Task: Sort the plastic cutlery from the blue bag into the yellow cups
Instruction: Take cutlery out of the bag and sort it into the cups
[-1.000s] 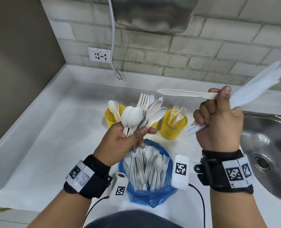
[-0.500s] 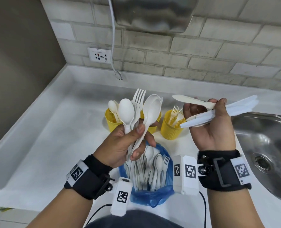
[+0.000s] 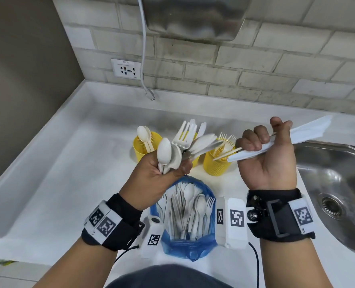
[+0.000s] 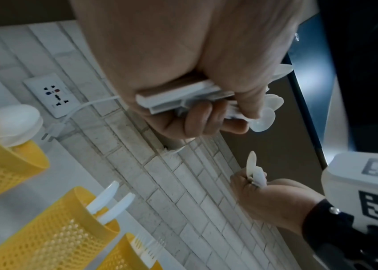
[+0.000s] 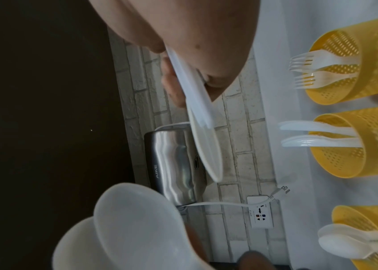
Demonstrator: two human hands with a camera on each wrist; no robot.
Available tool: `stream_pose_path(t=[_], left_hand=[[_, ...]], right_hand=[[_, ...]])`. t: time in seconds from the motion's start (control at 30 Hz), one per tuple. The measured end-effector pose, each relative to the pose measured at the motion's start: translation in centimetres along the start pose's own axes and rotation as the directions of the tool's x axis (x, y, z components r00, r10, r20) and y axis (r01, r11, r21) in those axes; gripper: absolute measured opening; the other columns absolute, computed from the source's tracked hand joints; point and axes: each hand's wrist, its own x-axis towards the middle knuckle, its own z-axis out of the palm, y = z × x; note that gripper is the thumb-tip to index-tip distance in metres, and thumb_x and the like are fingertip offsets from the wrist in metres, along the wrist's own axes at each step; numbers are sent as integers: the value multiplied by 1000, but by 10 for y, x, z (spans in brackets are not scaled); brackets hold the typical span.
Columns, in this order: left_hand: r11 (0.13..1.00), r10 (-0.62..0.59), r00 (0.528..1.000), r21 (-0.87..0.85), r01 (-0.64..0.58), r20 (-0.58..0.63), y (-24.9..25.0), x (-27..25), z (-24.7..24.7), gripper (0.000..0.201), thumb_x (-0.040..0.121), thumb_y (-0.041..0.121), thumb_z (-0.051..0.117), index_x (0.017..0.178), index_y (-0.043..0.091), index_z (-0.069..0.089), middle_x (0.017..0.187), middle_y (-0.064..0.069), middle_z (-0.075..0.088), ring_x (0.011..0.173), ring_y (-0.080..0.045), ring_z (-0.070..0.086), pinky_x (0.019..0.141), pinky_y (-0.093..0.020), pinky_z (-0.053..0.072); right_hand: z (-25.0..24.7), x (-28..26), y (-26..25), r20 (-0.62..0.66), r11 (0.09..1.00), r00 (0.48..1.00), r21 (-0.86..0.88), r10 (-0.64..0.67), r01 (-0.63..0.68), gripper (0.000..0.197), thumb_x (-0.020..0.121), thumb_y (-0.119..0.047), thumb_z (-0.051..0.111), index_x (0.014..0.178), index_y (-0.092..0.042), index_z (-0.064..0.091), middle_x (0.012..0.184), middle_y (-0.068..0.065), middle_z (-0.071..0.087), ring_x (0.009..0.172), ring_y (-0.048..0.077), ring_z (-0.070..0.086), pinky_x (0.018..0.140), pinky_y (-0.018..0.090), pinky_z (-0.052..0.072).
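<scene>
Since a second before, both hands had swung: the loose knife pinched at the right fingertips was gone from that spot, the right-hand bundle had tipped back up toward the sink side, and the left-hand bunch had fanned out to the right.

Left yellow cup [image 3: 144,148]: upright on the white bench [image 3: 54,183], two spoons standing in it.

Left hand [image 3: 151,179]: raised over the bench, fingers [image 4: 197,117] curled tight round a mixed bunch of spoons and forks [image 3: 176,150], bowls and tines pointing up and rightward, in front of the cups.

Middle yellow cup [image 5: 354,144]: largely hidden behind the bunch in the head view; the right wrist view showed two knives in it.

Blue bag [image 3: 185,244]: on the bench near the person, between the two wrists, mouth open, white cutlery standing inside.

Right yellow cup [image 3: 216,163]: upright, just beside the middle one, forks in it, tines up.

Right hand [image 3: 266,161]: raised beside the right cup, fingers [image 3: 253,140] wrapped round a bundle of knives [image 3: 305,132], blades slanting up to the right over the sink's edge.

Sink [image 3: 334,183]: steel, set in the bench at the far right, drain visible.

Back wall: socket plate [image 3: 126,68] at left, a loose plug [image 3: 150,96] hanging on its white cord, steel dispenser [image 3: 195,17] above.
</scene>
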Motion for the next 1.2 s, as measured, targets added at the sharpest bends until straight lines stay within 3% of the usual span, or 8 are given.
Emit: stream_pose_path(t=[0.27,0.47,0.6,0.7,0.8,0.9,1.03,1.2], left_hand=[[1000,-17,999,10,17,-32,-9,-1,-1,42,80,40,76,115,17,73,116,-2,77,112,-20,71,99,-35,56],[1000,-16,1000,7,16,6,0,0,1,18,90,27,67,103,16,73,83,19,74,78,3,67,75,-16,50],[984,-175,984,-39,177,35,-8,3,1,35,100,34,55,73,13,55,58,5,38,53,-16,34,55,-29,33],[902,-383,924,-213,374,2,-15,8,6,41,104,36,51,68,17,49,63,-3,46,52,-19,49,52,-27,47],[692,-538,834,-499,521,124,-18,10,9,42,105,37,48,70,13,51,98,-16,74,84,-26,76,73,-31,63],[592,-544,820,-609,527,179,-25,12,8,37,104,39,50,103,3,56,111,-24,63,98,-31,73,88,-39,61],[556,-538,828,-672,489,157,-31,15,6,53,103,41,56,138,1,54,147,-26,39,140,-40,39,123,-52,24],[477,-591,800,-754,451,105,-34,16,4,57,96,42,69,140,15,44,144,-11,35,150,-41,28,100,-43,54]], right_hand=[[-2,0,-1,16,997,997,10,76,-76,30,105,-37,50,80,-20,55,54,-8,31,39,6,29,35,18,28],[6,-5,-2,-8,999,999,-11,41,-42,44,104,-37,50,63,-23,41,51,-8,29,36,6,26,33,19,25],[28,-17,10,69,959,990,-245,-126,140,50,107,-36,47,62,-20,34,52,-3,25,39,11,25,39,22,26],[44,-29,26,203,862,954,-416,-221,289,51,107,-34,47,61,-18,33,52,-1,24,42,16,24,44,24,27],[48,-35,45,348,735,908,-548,-233,399,47,105,-28,51,59,-20,40,47,-4,34,40,18,32,46,27,32],[35,-31,68,425,540,884,-707,-193,457,32,98,-33,60,68,-28,51,54,-4,49,48,19,47,55,34,42],[4,-26,94,451,383,890,-813,-62,438,10,95,-36,64,86,-33,60,66,-11,60,63,16,61,69,37,51],[-7,-23,92,496,252,864,-828,-84,500,23,98,-40,53,82,-25,58,77,2,61,77,21,63,73,36,50]])
